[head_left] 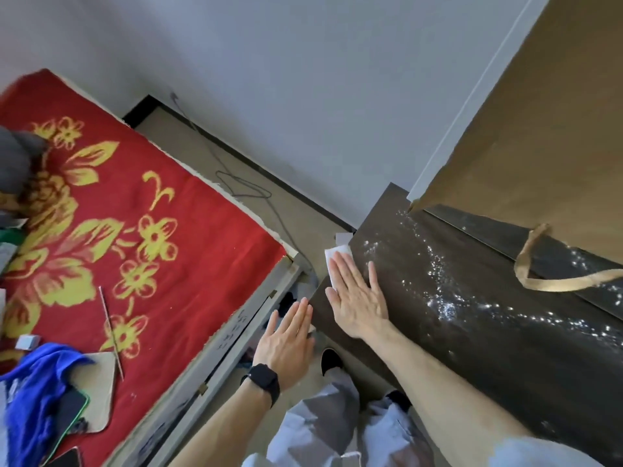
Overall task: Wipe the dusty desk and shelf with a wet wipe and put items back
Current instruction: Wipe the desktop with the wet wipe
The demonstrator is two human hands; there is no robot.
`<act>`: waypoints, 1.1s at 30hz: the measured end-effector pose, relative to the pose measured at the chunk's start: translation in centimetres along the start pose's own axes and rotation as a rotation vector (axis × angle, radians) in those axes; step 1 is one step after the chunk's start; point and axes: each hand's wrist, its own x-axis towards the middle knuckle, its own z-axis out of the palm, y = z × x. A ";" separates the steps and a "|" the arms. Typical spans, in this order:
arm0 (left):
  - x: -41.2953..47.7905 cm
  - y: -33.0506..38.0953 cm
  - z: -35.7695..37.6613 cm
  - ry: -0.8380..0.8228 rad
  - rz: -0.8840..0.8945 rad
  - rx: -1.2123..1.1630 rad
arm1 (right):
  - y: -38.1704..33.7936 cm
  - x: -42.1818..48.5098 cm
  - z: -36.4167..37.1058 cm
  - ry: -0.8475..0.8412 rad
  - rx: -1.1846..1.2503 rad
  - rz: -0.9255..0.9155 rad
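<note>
White wet wipe [334,260] sat right at the left edge of the dark wood desk [472,358], part of it sticking out past the edge. The person's right hand [359,299] lay flat on top of it, palm down. Its fingers [340,274] were straight and a little spread, pressing the wipe onto the desk, not curled round it.

Further along the desktop ran a trail of whitish dust specks [445,308], glinting in the light. A big brown paper bag [546,129] stood at the back of the desk, with its flat handle [556,281] looped down onto the wood.

The left hand [286,338] was just beside the desk's near edge, fingers straight and held close together, gripping nothing. Couldn't tell if it actually touched the wood. It had a black watch [264,382] on the wrist.

Below were light trousers [323,433] and a dark shoe [331,360] on the beige floor [236,156]. A thin grey cable [242,188] trailed along by the wall. Off to the left was a bed with a red blanket [151,203] covered in yellow flowers, and a blue cloth [33,385] was bunched up on it near a piece of cardboard [97,392].
</note>
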 end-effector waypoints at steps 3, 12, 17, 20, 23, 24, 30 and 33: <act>0.1 0.0 -0.6 0.002 0.022 0.022 | 4.0 -3.1 0.2 0.033 0.028 0.236; 5.8 1.0 -4.2 -0.013 0.100 0.064 | 2.8 -0.9 -0.1 0.068 0.035 0.085; 9.1 1.5 -6.5 -0.044 0.179 0.157 | 5.6 4.4 -1.9 0.061 0.091 0.247; 10.2 2.2 -6.9 -0.044 0.179 0.130 | 8.9 0.8 -2.0 0.070 0.166 0.490; 10.6 3.5 -6.3 -0.053 0.148 0.144 | 9.0 -3.0 -1.7 0.078 0.158 0.563; 10.6 3.8 -6.1 -0.058 0.131 0.152 | 8.4 -3.2 -1.6 0.082 0.142 0.524; 10.8 4.0 -6.5 -0.058 0.106 0.212 | 6.8 6.4 -4.6 0.019 0.109 0.286; 10.8 4.5 -6.9 -0.067 0.102 0.284 | 6.8 8.3 -5.6 -0.003 0.134 0.290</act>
